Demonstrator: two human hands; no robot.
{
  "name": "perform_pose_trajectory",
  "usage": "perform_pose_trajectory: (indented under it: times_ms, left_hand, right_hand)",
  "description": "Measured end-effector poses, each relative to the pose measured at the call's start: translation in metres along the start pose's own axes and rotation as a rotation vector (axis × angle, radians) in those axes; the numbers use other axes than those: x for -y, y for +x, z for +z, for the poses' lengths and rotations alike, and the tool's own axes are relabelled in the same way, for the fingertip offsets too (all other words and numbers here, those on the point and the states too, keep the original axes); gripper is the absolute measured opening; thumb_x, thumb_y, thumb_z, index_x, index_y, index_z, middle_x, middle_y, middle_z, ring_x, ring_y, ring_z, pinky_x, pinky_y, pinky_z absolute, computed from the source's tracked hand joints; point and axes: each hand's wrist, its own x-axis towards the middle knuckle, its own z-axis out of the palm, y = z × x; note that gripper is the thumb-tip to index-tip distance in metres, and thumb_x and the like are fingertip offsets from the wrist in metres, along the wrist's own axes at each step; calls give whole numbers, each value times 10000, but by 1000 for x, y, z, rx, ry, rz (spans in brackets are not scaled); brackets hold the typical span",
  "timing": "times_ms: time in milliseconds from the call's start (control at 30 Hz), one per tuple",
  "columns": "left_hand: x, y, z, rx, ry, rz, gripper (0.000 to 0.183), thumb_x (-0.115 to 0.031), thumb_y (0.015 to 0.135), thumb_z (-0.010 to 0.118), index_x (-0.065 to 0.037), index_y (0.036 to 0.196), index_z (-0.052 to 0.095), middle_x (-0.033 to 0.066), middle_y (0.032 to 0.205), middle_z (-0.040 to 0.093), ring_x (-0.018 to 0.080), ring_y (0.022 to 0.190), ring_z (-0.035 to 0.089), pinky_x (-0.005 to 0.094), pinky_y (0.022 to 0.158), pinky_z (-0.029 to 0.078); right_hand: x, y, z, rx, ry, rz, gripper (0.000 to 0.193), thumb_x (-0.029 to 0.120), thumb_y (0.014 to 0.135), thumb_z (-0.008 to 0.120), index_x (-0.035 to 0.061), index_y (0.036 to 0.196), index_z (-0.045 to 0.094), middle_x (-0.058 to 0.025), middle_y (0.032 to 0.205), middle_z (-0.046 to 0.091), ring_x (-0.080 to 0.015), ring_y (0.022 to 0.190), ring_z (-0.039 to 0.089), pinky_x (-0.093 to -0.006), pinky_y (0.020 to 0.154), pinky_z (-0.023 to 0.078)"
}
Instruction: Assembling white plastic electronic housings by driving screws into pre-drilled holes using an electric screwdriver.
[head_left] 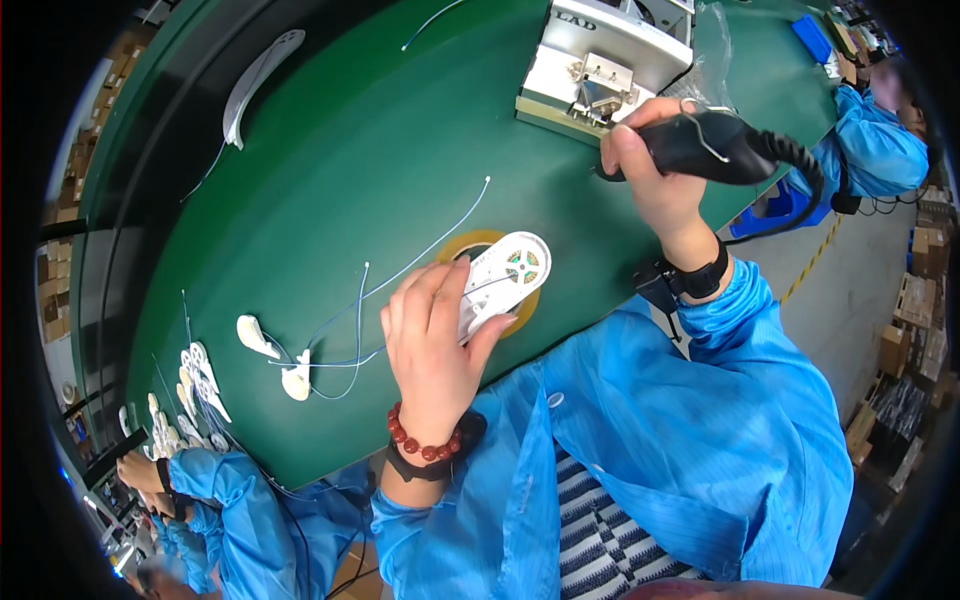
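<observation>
My left hand (pixel 432 325) is closed on a white plastic housing (pixel 535 262), an elongated part with a rounded end. A small round green-and-gold circuit board (pixel 522 265) sits in that end, with a thin wire running from it. Beneath the housing lies a yellowish roll of tape (pixel 528 312) on the green table. My right hand (pixel 655 165) grips a black electric screwdriver (pixel 715 145) with a wire hanger loop and a coiled cord. It is raised at the front of a white box-shaped machine (pixel 615 50); the screwdriver's tip is hard to make out.
Left of my hand, small white parts (pixel 297 380) with thin wires lie on the green table (pixel 330 170). A curved white piece (pixel 258 80) rests at the far left. More white parts (pixel 195 385) are piled near a co-worker's hand (pixel 140 472). Another person (pixel 875 140) sits at right.
</observation>
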Motion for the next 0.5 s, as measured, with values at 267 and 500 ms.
perform_pose_trajectory:
  times_ms: [267,500]
  left_hand:
    - [-1,0,-7,-29,-39,-13,647,-195,670,881,-50,1251,637,95,1232,605,307,1145,566,429,936,422]
    - [-13,10,-14,-118,-184,-57,423,-100,709,842,-32,1099,694,110,1088,665,304,978,620,400,914,448]
  right_hand:
    - [10,4,5,-5,165,-61,138,-42,910,638,-17,991,529,-85,709,612,-136,596,597,-275,553,491]
    - [54,15,23,121,645,-49,192,66,983,554,56,1148,456,-81,740,563,-177,579,539,-350,548,480]
